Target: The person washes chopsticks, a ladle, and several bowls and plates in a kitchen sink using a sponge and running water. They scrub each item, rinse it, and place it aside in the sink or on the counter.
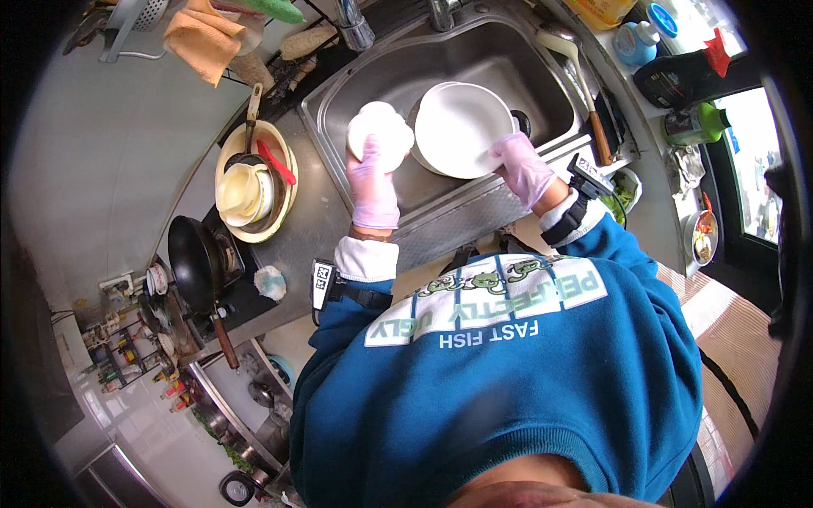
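Observation:
In the head view, my left hand (373, 184), in a thin pink glove, grips small white dishes (381, 136) over the left side of the steel sink (406, 197). They look like little bowls or saucers, overexposed, so their number and shape are unclear. My right hand (524, 168), gloved likewise, has its fingers and thumb on the lower right rim of a large white bowl (463, 130). Another light round rim shows behind that bowl's left edge. Both hands are above the basin, with the dishes close together. Something round and black shows just right of the large bowl.
Left of the sink, a cream basin (289, 219) holds a pan, a red-handled utensil and cream dishes. Beyond it sits a black wok (194, 263) on the stove. A wooden-handled ladle (598, 136) lies along the sink's right edge. Bottles (635, 43) stand on the right ledge. A faucet (356, 28) rises behind.

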### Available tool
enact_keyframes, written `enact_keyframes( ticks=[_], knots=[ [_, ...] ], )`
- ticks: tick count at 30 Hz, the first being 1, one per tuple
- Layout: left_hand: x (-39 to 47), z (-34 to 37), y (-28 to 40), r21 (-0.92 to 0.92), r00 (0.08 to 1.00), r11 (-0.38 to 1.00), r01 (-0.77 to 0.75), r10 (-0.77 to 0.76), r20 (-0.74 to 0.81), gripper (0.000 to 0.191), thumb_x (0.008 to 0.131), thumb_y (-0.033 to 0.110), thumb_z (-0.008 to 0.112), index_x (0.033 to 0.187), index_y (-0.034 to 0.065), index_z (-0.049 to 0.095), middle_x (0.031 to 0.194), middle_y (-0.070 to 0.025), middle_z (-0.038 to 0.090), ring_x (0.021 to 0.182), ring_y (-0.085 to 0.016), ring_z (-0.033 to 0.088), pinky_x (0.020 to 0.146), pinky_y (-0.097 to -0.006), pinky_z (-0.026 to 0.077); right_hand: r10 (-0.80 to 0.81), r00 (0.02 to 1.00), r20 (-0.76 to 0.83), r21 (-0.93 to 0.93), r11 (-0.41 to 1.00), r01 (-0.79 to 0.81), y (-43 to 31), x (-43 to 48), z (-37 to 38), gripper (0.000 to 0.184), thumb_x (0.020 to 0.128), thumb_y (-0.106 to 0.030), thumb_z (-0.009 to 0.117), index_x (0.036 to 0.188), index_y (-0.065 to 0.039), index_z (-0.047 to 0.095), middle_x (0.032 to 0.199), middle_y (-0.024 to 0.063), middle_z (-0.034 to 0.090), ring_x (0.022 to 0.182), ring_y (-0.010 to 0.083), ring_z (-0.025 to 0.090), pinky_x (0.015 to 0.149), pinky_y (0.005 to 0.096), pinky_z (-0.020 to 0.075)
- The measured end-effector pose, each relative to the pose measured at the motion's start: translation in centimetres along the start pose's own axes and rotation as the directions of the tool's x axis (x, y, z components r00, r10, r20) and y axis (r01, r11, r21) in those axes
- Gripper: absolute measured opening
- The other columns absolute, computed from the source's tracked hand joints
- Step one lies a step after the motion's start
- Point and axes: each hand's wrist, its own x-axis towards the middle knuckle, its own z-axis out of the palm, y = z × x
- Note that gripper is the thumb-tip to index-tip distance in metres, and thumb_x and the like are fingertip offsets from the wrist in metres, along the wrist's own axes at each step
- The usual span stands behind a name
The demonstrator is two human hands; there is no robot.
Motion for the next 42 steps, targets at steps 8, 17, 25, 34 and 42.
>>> enact_keyframes(
  ticks=[8,17,25,34,42],
  knots=[
    [-1.4,6.5,-4.9,0.679,0.956,0.675,-0.289,0.243,0.165,0.033,0.095,0.018,0.065,0.124,0.0023,0.057,0.113,-0.0132,0.065,0.104,-0.023,0.062,0.091,-0.0338,0.049,-0.211,0.962,0.172,-0.365,0.893,0.262,2.7,-0.1,3.4,0.035,0.094,-0.010,0.055,0.127,0.001,0.056,0.107,0.0162,0.070,0.096,0.0237,0.067,0.081,0.0335,0.0540],
    [-2.0,1.1,-0.3,0.779,0.639,0.440,-0.446,-0.453,0.622,0.019,0.093,0.021,0.058,0.109,0.0125,0.067,0.107,-0.0080,0.064,0.101,-0.022,0.061,0.096,-0.0329,0.047,-0.139,0.965,0.223,-0.448,0.865,0.228,0.0,-0.6,1.5,0.045,0.091,0.004,0.049,0.135,0.000,0.049,0.121,0.0133,0.063,0.113,0.0219,0.060,0.096,0.0325,0.0483],
    [1.0,-1.4,2.6,0.241,0.310,-0.522,-0.818,-0.048,0.949,0.028,0.079,0.020,0.065,0.107,0.0193,0.062,0.099,-0.0020,0.061,0.098,-0.021,0.060,0.079,-0.0347,0.054,-0.139,0.937,0.320,-0.311,0.919,0.242,-0.9,-2.0,4.3,0.040,0.098,-0.001,0.043,0.138,-0.001,0.046,0.126,0.0143,0.060,0.112,0.0216,0.059,0.093,0.0328,0.0496],
    [-6.2,-2.8,-1.4,0.407,0.919,0.880,0.245,-0.345,0.191,0.040,0.089,0.006,0.067,0.127,-0.0017,0.059,0.119,-0.0074,0.065,0.106,-0.017,0.062,0.098,-0.0328,0.048,-0.008,0.970,0.244,-0.432,0.894,0.116,3.5,2.9,7.9,0.036,0.096,-0.008,0.043,0.130,0.000,0.053,0.110,0.0160,0.066,0.101,0.0259,0.063,0.089,0.0329,0.0494],
    [-9.9,-12.8,4.2,-0.366,0.988,0.918,0.153,-0.148,0.042,0.042,0.096,0.008,0.059,0.135,-0.0036,0.049,0.132,-0.0137,0.059,0.124,-0.024,0.056,0.110,-0.0399,0.042,0.276,0.885,0.376,-0.596,0.803,0.003,11.5,4.0,14.0,0.026,0.094,-0.019,0.061,0.108,0.002,0.067,0.091,0.0179,0.071,0.071,0.0300,0.072,0.053,0.0386,0.0614]
  ],
)
